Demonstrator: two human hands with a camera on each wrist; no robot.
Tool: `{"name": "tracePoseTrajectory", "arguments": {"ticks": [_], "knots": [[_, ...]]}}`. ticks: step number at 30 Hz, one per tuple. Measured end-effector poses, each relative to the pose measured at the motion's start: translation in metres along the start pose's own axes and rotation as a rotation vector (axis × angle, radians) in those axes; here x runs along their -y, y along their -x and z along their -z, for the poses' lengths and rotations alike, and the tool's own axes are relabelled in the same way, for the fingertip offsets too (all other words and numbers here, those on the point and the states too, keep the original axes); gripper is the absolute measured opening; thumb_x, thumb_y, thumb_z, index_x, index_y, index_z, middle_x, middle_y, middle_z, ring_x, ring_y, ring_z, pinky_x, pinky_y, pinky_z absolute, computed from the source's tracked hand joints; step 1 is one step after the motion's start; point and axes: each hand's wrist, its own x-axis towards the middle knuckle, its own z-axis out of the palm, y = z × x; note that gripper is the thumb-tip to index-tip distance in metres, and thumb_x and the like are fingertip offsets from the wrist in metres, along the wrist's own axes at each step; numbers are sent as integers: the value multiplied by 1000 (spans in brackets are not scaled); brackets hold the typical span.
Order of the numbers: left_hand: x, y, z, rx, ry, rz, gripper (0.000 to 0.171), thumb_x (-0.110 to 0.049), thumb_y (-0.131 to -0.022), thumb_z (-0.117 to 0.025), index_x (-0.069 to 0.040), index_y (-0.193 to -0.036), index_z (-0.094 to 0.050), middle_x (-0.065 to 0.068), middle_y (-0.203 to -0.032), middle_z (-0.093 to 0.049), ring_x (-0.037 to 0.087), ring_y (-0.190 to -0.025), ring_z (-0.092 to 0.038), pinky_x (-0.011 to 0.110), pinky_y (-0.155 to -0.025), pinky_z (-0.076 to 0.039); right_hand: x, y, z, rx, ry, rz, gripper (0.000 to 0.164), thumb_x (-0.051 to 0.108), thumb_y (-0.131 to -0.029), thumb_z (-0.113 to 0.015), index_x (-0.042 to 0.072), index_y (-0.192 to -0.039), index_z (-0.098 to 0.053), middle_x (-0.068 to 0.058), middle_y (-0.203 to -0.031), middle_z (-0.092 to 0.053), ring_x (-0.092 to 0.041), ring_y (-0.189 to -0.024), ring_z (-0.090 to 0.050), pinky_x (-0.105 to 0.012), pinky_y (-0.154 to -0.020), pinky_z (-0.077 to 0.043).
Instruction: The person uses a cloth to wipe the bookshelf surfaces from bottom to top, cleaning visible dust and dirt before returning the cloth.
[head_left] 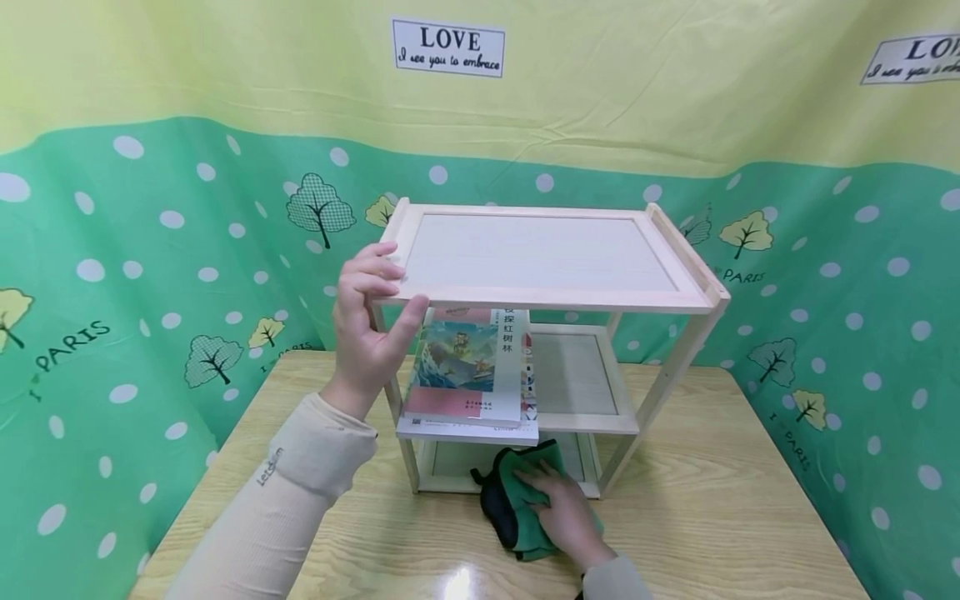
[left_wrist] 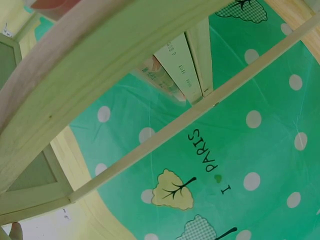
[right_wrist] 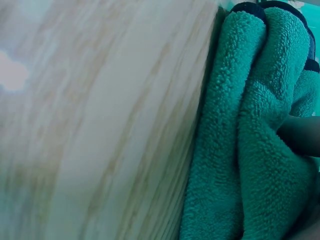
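Note:
A small three-tier wooden shelf (head_left: 547,254) stands on the table. My left hand (head_left: 367,325) holds its top tier at the front left corner, fingers over the side rail and thumb by the front edge. My right hand (head_left: 566,508) holds a folded green cloth (head_left: 528,533) with dark edging at the front of the bottom tier (head_left: 442,467). In the right wrist view, the thumb (right_wrist: 302,135) presses into the fluffy cloth (right_wrist: 215,150), which lies against the wood-grain tabletop. The cloth partly hides the bottom tier.
Several stacked books (head_left: 457,362) lie on the left of the middle tier (head_left: 573,375), jutting past its front edge. The shelf stands on a wood-grain table (head_left: 712,500). A green and yellow patterned curtain (head_left: 225,192) surrounds the table at the back and sides.

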Motion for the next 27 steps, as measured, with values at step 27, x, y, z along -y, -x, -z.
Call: {"name": "tracePoseTrajectory", "arguments": {"ticks": [27], "knots": [[-1, 0, 0, 2, 2, 12, 50, -38, -91, -66, 6, -86, -42, -2, -102, -56, 31, -121, -54, 51, -112, -41, -13, 7, 2, -94, -25, -61, 46, -2, -80, -72, 15, -124, -70, -14, -135, -62, -44, -136, -45, -71, -108, -35]]}}
